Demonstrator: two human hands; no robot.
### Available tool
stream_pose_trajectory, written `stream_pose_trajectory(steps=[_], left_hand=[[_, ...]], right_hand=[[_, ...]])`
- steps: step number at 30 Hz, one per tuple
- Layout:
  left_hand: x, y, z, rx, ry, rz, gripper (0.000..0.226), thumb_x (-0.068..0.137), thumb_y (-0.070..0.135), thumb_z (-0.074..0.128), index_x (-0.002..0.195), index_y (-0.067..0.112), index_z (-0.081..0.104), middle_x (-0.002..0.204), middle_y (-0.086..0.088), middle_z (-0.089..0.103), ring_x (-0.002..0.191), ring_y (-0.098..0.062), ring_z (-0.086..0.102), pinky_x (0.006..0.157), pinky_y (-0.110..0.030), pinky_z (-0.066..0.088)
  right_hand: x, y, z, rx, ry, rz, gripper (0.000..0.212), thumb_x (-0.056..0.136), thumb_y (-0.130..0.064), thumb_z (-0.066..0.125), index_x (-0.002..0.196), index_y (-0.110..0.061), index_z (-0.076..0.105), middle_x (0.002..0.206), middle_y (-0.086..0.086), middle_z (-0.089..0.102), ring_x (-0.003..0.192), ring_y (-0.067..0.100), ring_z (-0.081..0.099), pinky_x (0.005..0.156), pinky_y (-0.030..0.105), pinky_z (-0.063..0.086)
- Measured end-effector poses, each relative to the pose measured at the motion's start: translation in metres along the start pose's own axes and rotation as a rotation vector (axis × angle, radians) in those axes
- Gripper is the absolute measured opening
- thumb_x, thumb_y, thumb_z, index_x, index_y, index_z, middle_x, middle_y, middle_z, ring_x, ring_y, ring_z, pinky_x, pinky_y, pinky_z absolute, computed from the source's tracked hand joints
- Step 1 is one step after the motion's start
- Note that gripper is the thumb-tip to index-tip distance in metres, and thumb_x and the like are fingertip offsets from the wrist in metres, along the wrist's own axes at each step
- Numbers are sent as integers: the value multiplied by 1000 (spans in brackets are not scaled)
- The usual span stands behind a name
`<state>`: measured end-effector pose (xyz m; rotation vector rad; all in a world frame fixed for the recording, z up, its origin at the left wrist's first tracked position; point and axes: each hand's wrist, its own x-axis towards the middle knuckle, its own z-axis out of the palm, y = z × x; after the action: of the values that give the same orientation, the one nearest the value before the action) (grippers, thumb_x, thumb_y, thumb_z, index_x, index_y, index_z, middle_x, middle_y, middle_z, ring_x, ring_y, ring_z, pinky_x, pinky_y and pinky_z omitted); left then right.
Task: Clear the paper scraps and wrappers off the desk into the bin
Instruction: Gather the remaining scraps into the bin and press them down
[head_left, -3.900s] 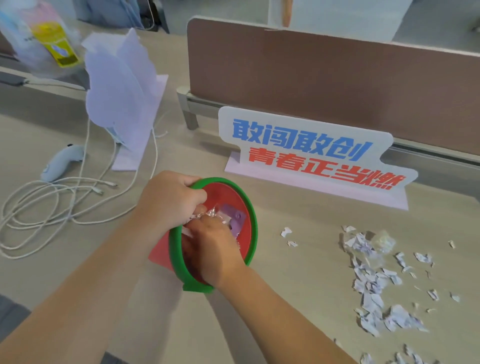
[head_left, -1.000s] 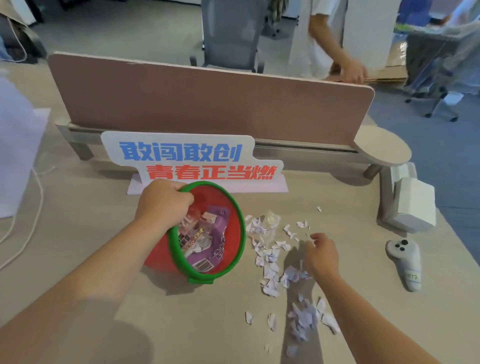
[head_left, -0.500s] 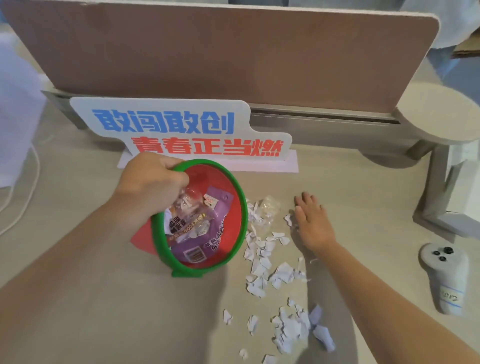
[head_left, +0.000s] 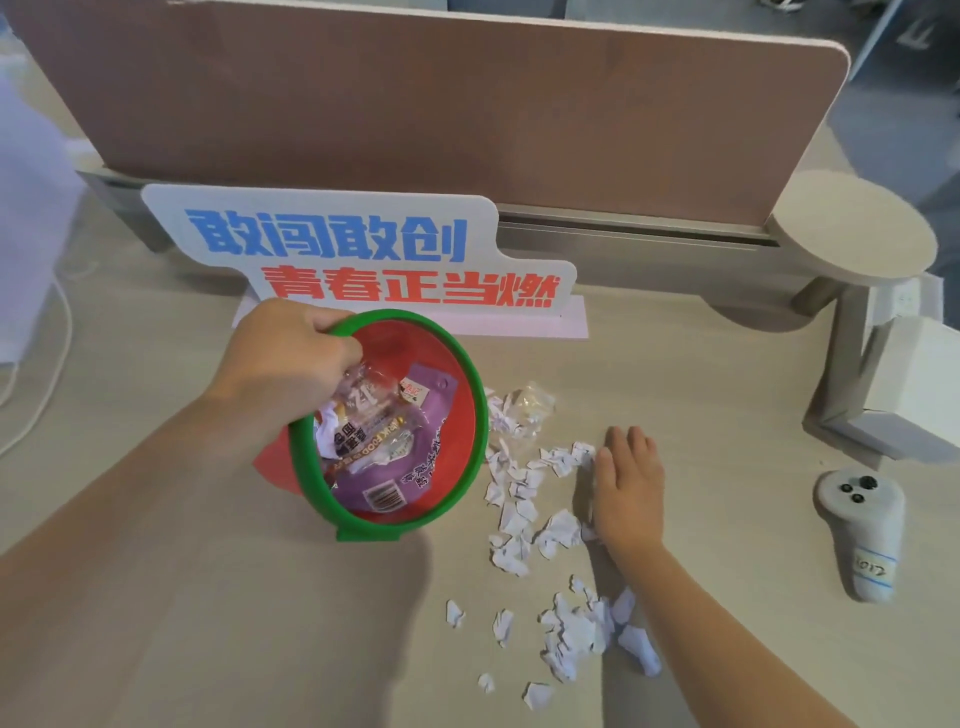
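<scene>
A: On the table (head_left: 182, 597), in front of the slogan sign (head_left: 358, 254), where is the bin sitting?

B: The red bin with the green rim (head_left: 467, 457) is tilting toward the camera, just left of the paper scraps (head_left: 524, 499). The left hand (head_left: 285, 358) is curling tightly over its far-left rim, fingers closed on the edge.

A: What is lying inside it?

B: A purple wrapper (head_left: 415, 462) and clear printed wrappers (head_left: 363, 410) are resting against the red wall.

A: And the other hand?

B: The right hand (head_left: 628, 483) is lying flat and open, palm down, fingers together, gripping nothing; its left edge is touching the scraps. More scraps are trailing down beside the forearm, and a crumpled clear wrapper (head_left: 530, 410) is sitting at the top of the pile, near the rim.

A: Anything further right?

B: A grey controller (head_left: 862, 535) is lying well apart from the scraps.
</scene>
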<state>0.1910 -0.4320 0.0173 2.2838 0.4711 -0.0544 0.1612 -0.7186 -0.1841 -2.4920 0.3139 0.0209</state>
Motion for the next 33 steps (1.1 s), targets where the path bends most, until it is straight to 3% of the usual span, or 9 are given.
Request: stream_pose_trajectory(steps=[4, 8, 12, 15, 19, 21, 24, 28, 33], left_hand=[[-5, -10, -7, -77, 10, -45, 32, 76, 6, 62, 58, 31, 71, 60, -2, 63, 49, -10, 54, 57, -23, 43], [-15, -16, -16, -102, 34, -86, 48, 76, 4, 61, 50, 44, 70, 59, -3, 63, 41, -4, 51, 46, -16, 44], [-20, -26, -22, -115, 70, -120, 45, 74, 8, 59, 54, 46, 71, 61, -7, 66, 54, -16, 51, 58, -26, 45], [-21, -32, -25, -111, 93, -126, 42, 75, 9, 58, 54, 43, 70, 65, -8, 68, 58, -17, 53, 62, -34, 51], [-24, -34, -28, -125, 106, -129, 53, 77, 10, 61, 52, 56, 67, 75, -3, 77, 64, -22, 65, 72, -39, 57], [-25, -35, -31, -116, 87, -111, 50, 77, 11, 62, 53, 54, 68, 75, -7, 76, 66, -29, 68, 72, -42, 58], [-27, -38, -34, -93, 42, -91, 34, 74, 13, 61, 57, 41, 71, 73, -14, 74, 57, -26, 61, 63, -36, 54], [-27, -42, -38, -82, -7, -115, 37, 75, 3, 58, 62, 36, 70, 60, -10, 70, 50, -19, 55, 53, -27, 46], [-28, -43, -39, -58, -4, -77, 32, 77, 6, 59, 83, 30, 80, 75, -10, 76, 62, -23, 67, 55, -25, 50]], right_hand=[[-2, -25, 32, -35, -132, -107, 52, 90, -49, 25, 133, -20, 34, 143, 4, 35, 137, 29, 21, 114, 44, 19], [-6, -57, 50, -104, -104, -134, 67, 81, -66, 28, 128, -20, 36, 137, 8, 38, 133, 32, 26, 109, 49, 23], [-35, -73, 70, -206, -176, -215, 65, 79, -62, 36, 130, -21, 38, 144, 12, 34, 136, 31, 24, 115, 43, 19], [-44, -74, 75, -274, -77, -352, 32, 85, -46, 39, 98, -20, 53, 104, 4, 55, 95, 27, 53, 83, 38, 45], [-35, -75, 72, -346, -99, -543, 8, 81, -23, 54, 75, -17, 54, 67, 0, 56, 55, 23, 55, 46, 29, 36], [-29, -83, 63, -417, -247, -519, 17, 72, -9, 64, 84, -13, 54, 73, 3, 60, 61, 26, 59, 47, 29, 32], [-15, -92, 55, -448, -416, -240, 26, 81, -3, 51, 106, -8, 45, 86, 5, 56, 76, 29, 59, 59, 33, 41], [-19, -128, 15, 142, -193, 81, 20, 96, -20, 38, 87, -5, 49, 65, -1, 47, 69, 28, 51, 56, 33, 37], [-59, -226, -25, 321, -106, -302, 22, 95, -30, 42, 85, -13, 52, 76, 5, 63, 73, 25, 55, 64, 36, 41]])
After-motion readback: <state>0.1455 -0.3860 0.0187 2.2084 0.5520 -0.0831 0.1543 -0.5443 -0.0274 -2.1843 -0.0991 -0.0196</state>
